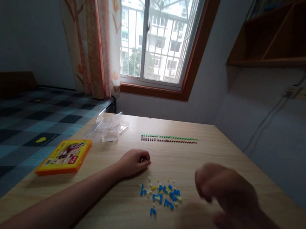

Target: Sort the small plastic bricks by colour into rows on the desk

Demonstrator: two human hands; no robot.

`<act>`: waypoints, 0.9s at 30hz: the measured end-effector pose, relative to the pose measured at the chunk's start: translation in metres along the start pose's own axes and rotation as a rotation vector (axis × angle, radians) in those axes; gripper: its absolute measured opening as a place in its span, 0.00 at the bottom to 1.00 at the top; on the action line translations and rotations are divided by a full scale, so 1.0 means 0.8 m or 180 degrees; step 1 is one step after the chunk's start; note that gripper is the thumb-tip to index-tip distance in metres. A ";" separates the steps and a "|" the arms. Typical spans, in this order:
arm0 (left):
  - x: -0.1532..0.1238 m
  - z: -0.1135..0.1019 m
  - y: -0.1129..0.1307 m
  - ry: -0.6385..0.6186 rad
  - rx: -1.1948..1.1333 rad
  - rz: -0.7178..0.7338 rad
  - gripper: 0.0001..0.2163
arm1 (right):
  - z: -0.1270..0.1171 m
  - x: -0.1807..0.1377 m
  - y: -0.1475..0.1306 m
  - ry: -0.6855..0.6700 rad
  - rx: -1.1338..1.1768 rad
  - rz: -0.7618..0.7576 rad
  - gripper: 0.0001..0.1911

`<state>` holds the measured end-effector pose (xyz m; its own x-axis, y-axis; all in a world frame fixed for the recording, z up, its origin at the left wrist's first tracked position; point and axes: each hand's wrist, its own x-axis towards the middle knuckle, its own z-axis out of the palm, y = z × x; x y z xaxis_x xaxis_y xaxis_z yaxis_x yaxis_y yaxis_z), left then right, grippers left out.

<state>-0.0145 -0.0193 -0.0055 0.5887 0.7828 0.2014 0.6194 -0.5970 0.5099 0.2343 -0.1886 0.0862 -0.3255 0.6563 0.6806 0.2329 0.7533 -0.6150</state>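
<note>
My left hand [133,162] rests on the table with its fingers curled in a loose fist; no object shows in it. Just in front of its wrist lies a loose pile of small blue [169,203] and yellow or cream toy bricks [153,188]. My right hand [224,195] hovers over the table to the right of this pile. It is smeared by motion, so whether its fingers hold anything is unclear. Farther back, a row of tiny green bricks [169,137] runs alongside a row of dark red-brown ones [168,141].
Clear plastic trays [108,127] stand at the table's back left. Nearer, a yellow-orange box [65,156] with a printed lid lies by the left edge. A bed with a checked cover [8,126] adjoins the wooden table [113,216] on the left. Walls border its back and right.
</note>
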 end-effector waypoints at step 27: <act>-0.031 -0.028 0.018 -0.0702 0.0298 0.0600 0.05 | 0.021 -0.007 0.224 0.0072 -0.0948 0.1004 0.20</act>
<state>-0.0315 -0.0436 0.0156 0.7901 0.6058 0.0933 0.5276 -0.7497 0.3995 0.2624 -0.0578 -0.0348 -0.1768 0.8545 0.4884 0.5732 0.4928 -0.6547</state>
